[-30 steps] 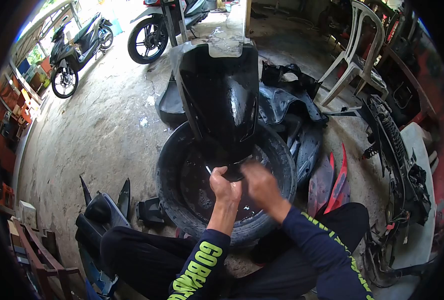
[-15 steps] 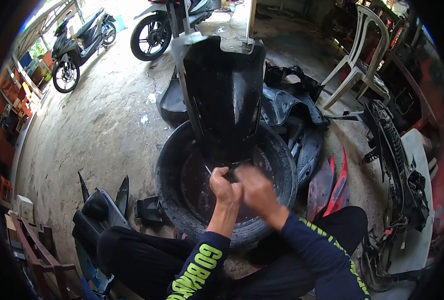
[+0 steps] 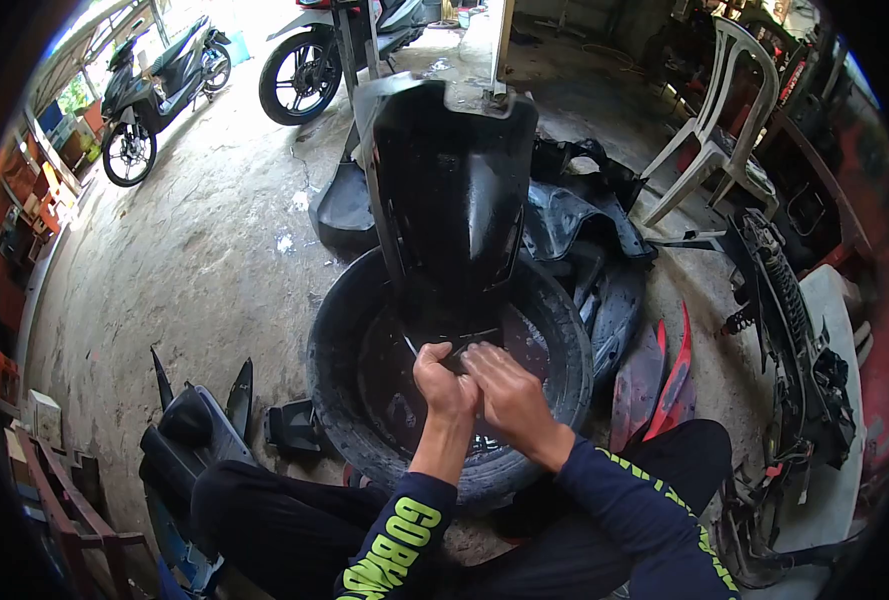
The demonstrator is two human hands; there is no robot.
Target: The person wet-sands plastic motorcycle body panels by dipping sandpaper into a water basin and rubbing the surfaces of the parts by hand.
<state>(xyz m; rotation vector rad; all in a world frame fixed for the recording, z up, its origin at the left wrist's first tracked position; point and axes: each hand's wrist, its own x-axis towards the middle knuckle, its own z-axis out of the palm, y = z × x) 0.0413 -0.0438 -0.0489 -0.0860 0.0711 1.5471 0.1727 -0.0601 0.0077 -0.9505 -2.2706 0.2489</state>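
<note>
A long black motorbike body panel (image 3: pixel 449 180) stands tilted in a round black rubber tub (image 3: pixel 339 400) with dark, foamy water (image 3: pixel 401 408) in its bottom. My left hand (image 3: pixel 446 388) is closed around the panel's narrow lower end, thumb on top. Right beside it, my right hand (image 3: pixel 509 392) lies against the same end with its fingers bent and pressed together. Whatever may be under those fingers is hidden.
Dark body panels (image 3: pixel 589 215) are piled behind the tub. Red panels (image 3: pixel 672 375) lie at its right and black parts (image 3: pixel 189 430) at its left. A plastic chair (image 3: pixel 719 115), a motorbike frame (image 3: pixel 794 330) and parked motorbikes (image 3: pixel 154 95) stand around.
My right hand, blurred before, has shifted slightly down and left, closer to my left hand, and shows more sharply. The left hand keeps its hold on the panel.
</note>
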